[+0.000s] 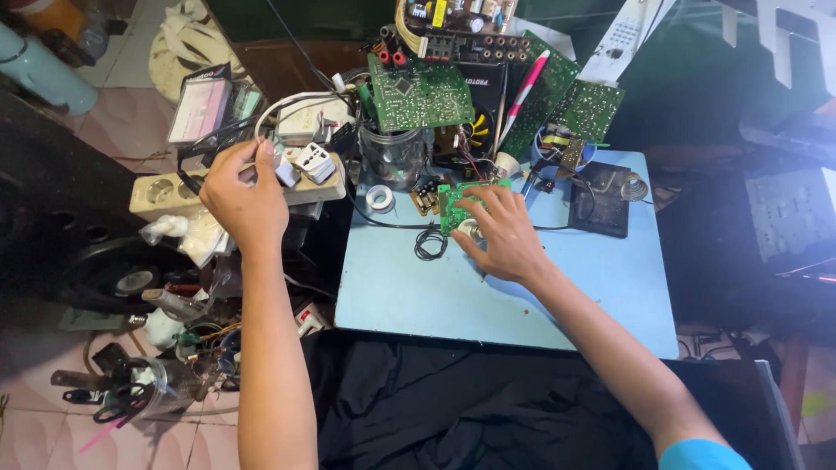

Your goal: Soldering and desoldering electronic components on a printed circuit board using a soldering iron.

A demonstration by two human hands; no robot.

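Green and small, the printed circuit board (459, 202) lies mid-frame on the pale blue tabletop (522, 287), pinned flat under the right hand (505, 235) with fingers spread, while the left hand (244, 196) pinches a white plug (287, 170) at the beige power strip (165, 193), centre-left.

Left hand (242, 193) reaching forward, fingers curled, right hand (503, 235) palm down, fingers spread

small green board (456, 202) half under right hand (505, 237), elbow cut off
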